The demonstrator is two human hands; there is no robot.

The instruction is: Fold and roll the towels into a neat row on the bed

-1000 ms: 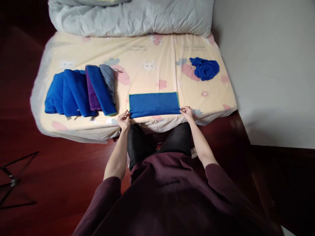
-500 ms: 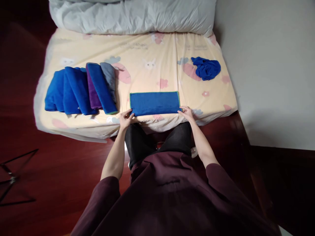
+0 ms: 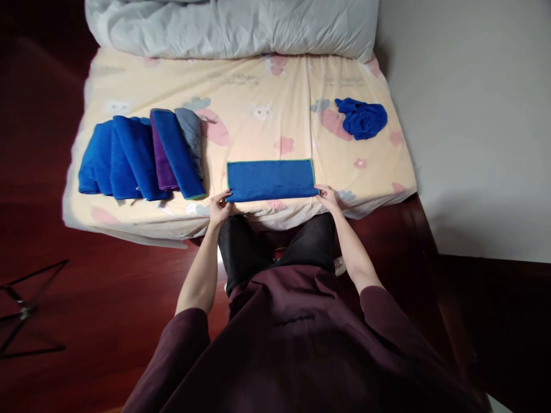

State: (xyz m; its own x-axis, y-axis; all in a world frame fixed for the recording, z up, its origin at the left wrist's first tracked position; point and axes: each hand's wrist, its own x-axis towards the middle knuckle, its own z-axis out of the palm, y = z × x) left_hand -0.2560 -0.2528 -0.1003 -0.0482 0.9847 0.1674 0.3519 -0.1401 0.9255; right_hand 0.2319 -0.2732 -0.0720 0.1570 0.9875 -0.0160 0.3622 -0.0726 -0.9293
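A blue cloth with green edging lies as a flat rectangle near the bed's front edge. My left hand pinches its near left corner between thumb and fingers. At the near right corner, my right hand grips the cloth in the same way. To the left lies an overlapping row of folded cloths: several blue ones, a purple one and a grey one. A crumpled blue cloth rests on the right part of the bed.
The bed has a cream sheet with carrot and flower prints. A pale quilt is bunched along its far side. A white wall stands at the right. Black stand legs are on the red floor at the left.
My fingertips have shifted slightly outward at the near corners of the blue cloth, and its near edge sits a little farther from me. The other cloths have not moved.
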